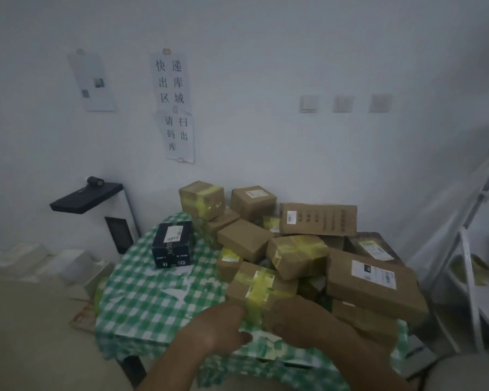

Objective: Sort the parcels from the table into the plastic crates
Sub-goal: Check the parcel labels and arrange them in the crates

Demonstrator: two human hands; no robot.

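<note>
A heap of brown cardboard parcels covers the right half of a table with a green checked cloth (141, 292). Nearest me lies a small brown parcel with yellow tape (261, 286). My left hand (219, 324) holds its left front corner, fingers curled at its side. My right hand (297, 314) grips its right front side, with the fingertips hidden against the box. A dark blue box (172, 245) stands alone at the table's left. A big flat parcel with a white label (374, 280) lies to the right. No plastic crate is in view.
White wall behind with paper notices (171, 80). A black-topped white device (96, 204) stands left of the table. White boxes (40, 261) lie on the floor at the left. A grey metal shelf frame (463, 249) stands at the right.
</note>
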